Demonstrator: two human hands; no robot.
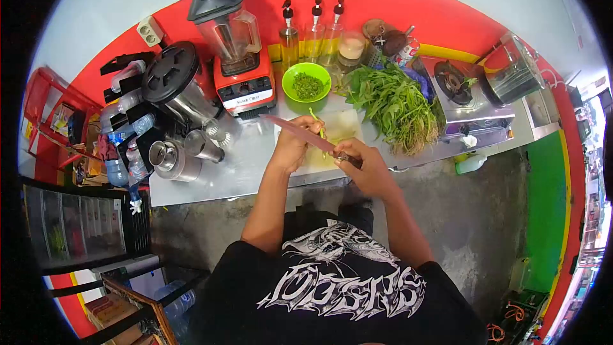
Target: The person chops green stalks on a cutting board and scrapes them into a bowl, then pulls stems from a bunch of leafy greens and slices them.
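My right hand is wrapped round the dark handle of a knife. Its long reddish-looking blade points up and left, passing across my left hand. Between the fingers of that left hand is a thin green stalk, running roughly upright and partly hidden by the blade. Both hands are above a pale cutting board on the metal counter. Just beyond the board stands a lime-green bowl with chopped greens inside. To the right lies a big bunch of leafy greens, roots toward me.
A red blender and a steel container with a black lid stand at the left, near steel cups. Pump bottles line the red wall. A gas stove is at the right. The counter's front edge faces me.
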